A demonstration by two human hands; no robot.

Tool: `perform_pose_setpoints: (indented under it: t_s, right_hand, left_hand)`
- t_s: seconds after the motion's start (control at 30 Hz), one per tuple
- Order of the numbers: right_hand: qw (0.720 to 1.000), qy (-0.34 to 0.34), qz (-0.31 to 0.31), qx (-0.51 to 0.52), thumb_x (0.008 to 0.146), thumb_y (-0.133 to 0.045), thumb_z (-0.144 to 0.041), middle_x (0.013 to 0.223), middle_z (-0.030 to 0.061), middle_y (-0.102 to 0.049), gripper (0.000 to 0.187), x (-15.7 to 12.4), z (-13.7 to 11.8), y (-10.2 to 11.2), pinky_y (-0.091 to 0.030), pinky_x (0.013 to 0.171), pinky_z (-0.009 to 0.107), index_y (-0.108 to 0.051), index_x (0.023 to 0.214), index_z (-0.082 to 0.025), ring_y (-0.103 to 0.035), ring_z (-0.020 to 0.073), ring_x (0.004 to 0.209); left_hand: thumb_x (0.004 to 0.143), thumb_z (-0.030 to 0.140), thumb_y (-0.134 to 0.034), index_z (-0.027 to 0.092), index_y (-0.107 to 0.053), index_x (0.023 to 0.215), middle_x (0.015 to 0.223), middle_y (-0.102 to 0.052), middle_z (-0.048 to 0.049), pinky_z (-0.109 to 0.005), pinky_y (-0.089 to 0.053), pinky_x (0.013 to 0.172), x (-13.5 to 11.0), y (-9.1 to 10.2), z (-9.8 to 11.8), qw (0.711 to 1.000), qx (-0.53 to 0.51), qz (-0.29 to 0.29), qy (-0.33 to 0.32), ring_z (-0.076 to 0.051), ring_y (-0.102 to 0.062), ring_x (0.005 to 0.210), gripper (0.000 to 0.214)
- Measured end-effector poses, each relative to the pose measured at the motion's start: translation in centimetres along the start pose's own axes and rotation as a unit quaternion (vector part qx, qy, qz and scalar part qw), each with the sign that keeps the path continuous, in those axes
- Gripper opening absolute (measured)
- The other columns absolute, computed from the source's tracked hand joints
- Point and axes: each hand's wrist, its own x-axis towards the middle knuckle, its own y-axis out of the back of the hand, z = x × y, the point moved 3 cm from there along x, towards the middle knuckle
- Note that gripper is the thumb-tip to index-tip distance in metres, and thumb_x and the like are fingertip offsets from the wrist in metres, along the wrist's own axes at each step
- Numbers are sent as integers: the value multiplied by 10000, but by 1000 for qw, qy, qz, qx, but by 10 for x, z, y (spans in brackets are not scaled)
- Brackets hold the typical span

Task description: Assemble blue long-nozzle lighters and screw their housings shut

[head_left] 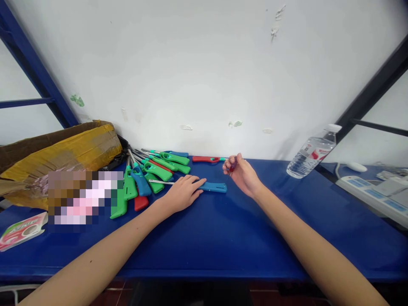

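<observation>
My left hand (183,192) lies on a blue long-nosed lighter (213,187) on the blue table (223,238), fingers resting over its middle. The lighter's metal tube pokes out to the left of the hand. My right hand (242,172) is raised just above the table, fingers pinched on a small red-handled tool (232,165). A red lighter (206,159) lies near the wall just left of that hand. A pile of several green, blue and red lighters (149,174) sits to the left of my left hand.
A torn cardboard box (60,157) with yellow tape stands at the left. A plastic water bottle (310,156) lies tilted at the right near the wall. White power strips (372,195) sit at the far right. A red-and-white packet (22,229) lies at the front left.
</observation>
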Motion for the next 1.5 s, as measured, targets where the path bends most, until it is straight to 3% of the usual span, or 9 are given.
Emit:
perform_pose_setpoints:
  t_s: [0.67,1.23,1.5]
  right_hand:
    - [1000,-12,-12,-27,794,-595,-655,714,-3,-470,461,-2,0,-3,-430,624,273,-503,675,-219,-517,161,690]
    - [1000,-14,2,-21,791,-611,-642,621,-23,-445,452,-3,-1,-6,-405,568,280,-506,666,-221,-480,146,588]
    - [998,21,49,-35,787,-628,-629,673,-15,-440,444,-1,-4,-4,-396,553,277,-545,670,-209,-481,136,605]
  left_hand:
    - [988,295,-418,186,-481,1389,1271,-580,-118,-414,-426,1003,0,2,1,1000,-2,-1,0,-250,-527,1154,420]
    - [988,291,-431,188,-475,1391,1283,-572,-114,-397,-418,1001,0,1,2,1000,2,-5,1,-246,-524,1154,419]
    - [989,295,-415,190,-478,1391,1280,-573,-122,-410,-432,994,0,1,1,1000,-4,-1,-3,-248,-531,1149,420]
